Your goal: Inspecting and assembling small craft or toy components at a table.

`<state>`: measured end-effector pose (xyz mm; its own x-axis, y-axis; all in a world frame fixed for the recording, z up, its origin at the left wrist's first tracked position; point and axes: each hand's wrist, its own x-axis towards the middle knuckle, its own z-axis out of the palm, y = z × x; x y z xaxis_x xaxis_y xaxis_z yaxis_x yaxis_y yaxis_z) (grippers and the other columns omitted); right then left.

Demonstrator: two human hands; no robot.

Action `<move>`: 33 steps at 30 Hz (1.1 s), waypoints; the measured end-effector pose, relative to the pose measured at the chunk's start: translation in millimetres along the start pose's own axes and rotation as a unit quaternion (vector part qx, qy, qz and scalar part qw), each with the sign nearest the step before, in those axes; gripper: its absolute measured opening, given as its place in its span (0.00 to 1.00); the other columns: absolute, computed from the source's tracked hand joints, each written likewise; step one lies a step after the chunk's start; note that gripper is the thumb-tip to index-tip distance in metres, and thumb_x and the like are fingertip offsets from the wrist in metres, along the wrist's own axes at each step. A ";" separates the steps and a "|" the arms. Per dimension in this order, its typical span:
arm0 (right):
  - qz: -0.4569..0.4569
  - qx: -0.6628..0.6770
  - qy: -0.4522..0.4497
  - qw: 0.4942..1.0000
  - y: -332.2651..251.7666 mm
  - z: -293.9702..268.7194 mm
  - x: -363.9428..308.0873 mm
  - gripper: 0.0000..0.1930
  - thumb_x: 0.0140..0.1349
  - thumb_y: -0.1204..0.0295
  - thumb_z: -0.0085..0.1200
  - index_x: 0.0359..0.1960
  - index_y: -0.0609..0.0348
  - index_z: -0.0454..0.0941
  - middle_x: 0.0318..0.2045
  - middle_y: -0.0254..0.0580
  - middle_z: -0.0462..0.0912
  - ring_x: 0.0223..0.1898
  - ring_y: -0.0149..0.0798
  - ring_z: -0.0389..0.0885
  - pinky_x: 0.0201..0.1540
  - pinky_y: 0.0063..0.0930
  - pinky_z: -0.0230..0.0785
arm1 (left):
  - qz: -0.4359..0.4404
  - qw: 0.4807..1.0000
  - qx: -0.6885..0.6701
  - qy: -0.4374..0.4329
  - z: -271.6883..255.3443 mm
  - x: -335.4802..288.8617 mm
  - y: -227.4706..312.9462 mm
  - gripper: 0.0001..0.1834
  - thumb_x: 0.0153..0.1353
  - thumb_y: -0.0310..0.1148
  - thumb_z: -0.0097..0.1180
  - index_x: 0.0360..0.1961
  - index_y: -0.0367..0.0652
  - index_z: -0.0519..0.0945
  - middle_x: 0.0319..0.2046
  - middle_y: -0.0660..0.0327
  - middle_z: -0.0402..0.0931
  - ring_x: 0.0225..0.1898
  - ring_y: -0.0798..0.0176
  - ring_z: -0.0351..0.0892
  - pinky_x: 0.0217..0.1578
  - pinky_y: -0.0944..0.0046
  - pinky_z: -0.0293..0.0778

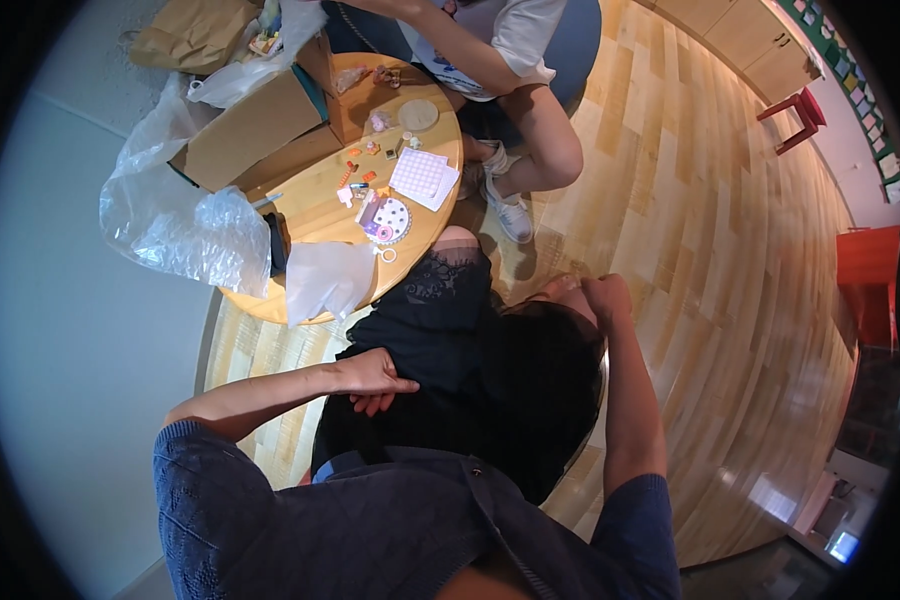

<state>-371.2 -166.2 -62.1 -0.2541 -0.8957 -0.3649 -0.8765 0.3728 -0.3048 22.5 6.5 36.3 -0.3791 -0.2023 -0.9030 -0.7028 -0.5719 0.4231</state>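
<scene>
Left fingers (374,403): half open, empty, over skirt (440,345); table (315,215) beyond. Right fingers (594,289): curled near knee (560,289), hold indeterminate.

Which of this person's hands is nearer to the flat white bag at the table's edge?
The left. The left hand is over the black skirt, below the flat white bag in the picture; the right hand is farther away, off to the right.

Pale wood-plank floor (690,300), round wooden table (310,215), red stool (807,107), wooden cabinets (755,52), blue-grey wall (70,300)
</scene>
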 end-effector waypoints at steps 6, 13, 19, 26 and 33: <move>0.004 0.001 0.003 1.000 -2.0 4.8 -3.0 0.19 0.49 0.60 0.58 0.26 0.71 0.83 0.25 0.62 0.83 0.32 0.57 0.85 0.38 0.45 0.74 | 0.007 1.000 -0.012 -0.008 1.9 -1.6 -3.2 0.34 0.68 0.55 0.51 0.12 0.39 0.80 0.11 0.57 0.78 0.09 0.67 0.75 0.11 0.71 0.68; 0.023 0.041 -0.023 0.999 28.0 17.9 8.9 0.21 0.50 0.56 0.59 0.30 0.65 0.85 0.32 0.59 0.85 0.38 0.57 0.85 0.43 0.46 0.75 | 0.375 0.814 0.164 0.413 -13.3 -44.5 63.9 0.06 0.60 0.33 0.61 0.30 0.42 0.81 0.23 0.54 0.78 0.25 0.56 0.82 0.27 0.59 0.74; 0.033 0.022 -0.002 0.999 11.6 5.0 0.5 0.18 0.49 0.59 0.58 0.29 0.64 0.86 0.30 0.59 0.85 0.37 0.57 0.85 0.42 0.46 0.76 | 0.322 0.634 0.274 0.647 -171.2 -39.0 91.0 0.21 0.55 0.21 0.56 0.52 0.45 0.79 0.38 0.52 0.73 0.42 0.49 0.76 0.42 0.56 0.72; 0.052 0.006 -0.022 0.998 0.5 1.6 2.7 0.17 0.48 0.61 0.57 0.29 0.64 0.86 0.31 0.61 0.85 0.38 0.59 0.85 0.43 0.45 0.76 | 0.244 0.621 0.386 0.637 -231.0 23.9 81.0 0.27 0.45 0.16 0.53 0.49 0.46 0.83 0.41 0.55 0.73 0.49 0.50 0.71 0.50 0.54 0.67; 0.054 -0.018 -0.038 0.998 -17.8 -8.7 -1.8 0.17 0.48 0.62 0.56 0.30 0.65 0.86 0.32 0.62 0.84 0.39 0.59 0.84 0.44 0.46 0.75 | 0.243 0.624 0.401 0.625 -240.3 40.4 76.8 0.20 0.49 0.19 0.54 0.44 0.47 0.86 0.42 0.58 0.75 0.51 0.53 0.70 0.53 0.55 0.64</move>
<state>-358.7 -173.3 -48.3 -0.3171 -0.8291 -0.4605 -0.8599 0.4561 -0.2292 97.9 -236.6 14.5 -0.2515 -0.9456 0.2065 -0.9530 0.2792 0.1175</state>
